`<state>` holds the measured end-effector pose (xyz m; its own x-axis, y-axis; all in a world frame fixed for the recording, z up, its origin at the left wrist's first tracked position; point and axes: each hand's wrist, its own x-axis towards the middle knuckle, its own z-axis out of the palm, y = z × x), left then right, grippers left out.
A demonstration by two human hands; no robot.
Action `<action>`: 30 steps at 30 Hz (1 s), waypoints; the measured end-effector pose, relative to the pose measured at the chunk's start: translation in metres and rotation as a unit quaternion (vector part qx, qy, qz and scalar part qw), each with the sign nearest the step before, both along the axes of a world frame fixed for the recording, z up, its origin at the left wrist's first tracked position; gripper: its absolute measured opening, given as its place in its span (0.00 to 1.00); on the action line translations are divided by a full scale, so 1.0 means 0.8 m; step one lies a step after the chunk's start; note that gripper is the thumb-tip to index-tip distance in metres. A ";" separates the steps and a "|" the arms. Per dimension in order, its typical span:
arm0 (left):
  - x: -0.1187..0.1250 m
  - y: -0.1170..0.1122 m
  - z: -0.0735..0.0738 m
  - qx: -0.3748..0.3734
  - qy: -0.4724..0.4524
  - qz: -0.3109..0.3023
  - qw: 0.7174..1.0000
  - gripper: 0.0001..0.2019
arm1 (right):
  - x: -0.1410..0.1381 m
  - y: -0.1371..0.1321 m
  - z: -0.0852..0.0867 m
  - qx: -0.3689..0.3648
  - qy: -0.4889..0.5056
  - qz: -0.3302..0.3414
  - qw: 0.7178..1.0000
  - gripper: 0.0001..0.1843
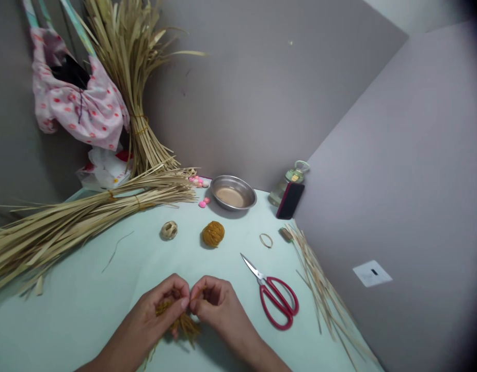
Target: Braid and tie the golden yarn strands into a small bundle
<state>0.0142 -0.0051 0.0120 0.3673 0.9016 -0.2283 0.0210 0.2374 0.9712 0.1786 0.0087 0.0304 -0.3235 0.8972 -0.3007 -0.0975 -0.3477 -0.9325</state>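
Two bare hands, left hand [167,305] and right hand [217,305], entering from the bottom edge. Bare forearms, no sleeves in view. No gloves, rings, watch or bracelets visible. Short, unpainted fingernails. Wrists uncovered down to the frame's lower edge.

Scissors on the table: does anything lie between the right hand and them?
Nothing visible does. The right hand pinches the yellow fibre bundle together with the left hand; the red-handled scissors lie just to its right, with only bare table between.
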 end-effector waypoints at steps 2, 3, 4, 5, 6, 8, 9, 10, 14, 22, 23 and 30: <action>0.001 -0.001 0.003 -0.010 0.004 0.002 1.000 0.15 | 0.000 0.000 0.000 0.000 0.000 0.003 1.000 0.06; 0.002 -0.001 0.004 -0.013 0.004 0.002 1.000 0.15 | 0.001 0.001 0.000 -0.001 0.000 0.005 1.000 0.05; 0.003 -0.002 0.006 -0.015 0.002 0.003 1.000 0.15 | 0.001 0.001 -0.001 -0.002 0.001 0.005 1.000 0.05; 0.004 -0.002 0.007 -0.016 0.001 0.003 1.000 0.15 | 0.001 0.001 -0.001 -0.003 0.002 0.006 1.000 0.04; 0.004 -0.002 0.008 -0.016 0.002 0.001 1.000 0.16 | 0.002 0.002 -0.002 -0.003 0.004 0.004 1.000 0.04; 0.005 -0.002 0.009 -0.011 0.000 -0.004 1.000 0.16 | 0.002 0.002 -0.002 -0.003 0.010 0.001 1.000 0.04; 0.005 -0.002 0.009 -0.009 -0.002 -0.007 1.000 0.16 | 0.003 0.002 -0.002 -0.001 0.014 0.000 1.000 0.04; 0.005 -0.002 0.008 -0.006 -0.003 -0.010 1.000 0.16 | 0.003 0.002 -0.002 -0.001 0.016 -0.001 1.000 0.04; 0.003 -0.001 0.002 -0.006 -0.001 -0.013 1.000 0.16 | 0.003 0.001 -0.003 -0.003 0.008 0.004 1.000 0.04; 0.002 0.000 0.004 -0.002 -0.005 -0.014 1.000 0.13 | 0.003 0.004 -0.005 -0.012 0.013 0.010 1.000 0.05; 0.001 0.000 0.006 -0.006 -0.008 -0.011 1.000 0.14 | 0.002 0.003 -0.005 -0.011 0.014 0.014 1.000 0.05; 0.001 0.002 0.006 -0.050 -0.053 0.036 0.997 0.14 | 0.001 -0.002 -0.008 -0.018 0.015 0.023 0.999 0.04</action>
<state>0.0149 -0.0032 0.0170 0.3298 0.9009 -0.2820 -0.1006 0.3305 0.9384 0.1795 0.0074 0.0240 -0.3735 0.8699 -0.3222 -0.1079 -0.3858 -0.9163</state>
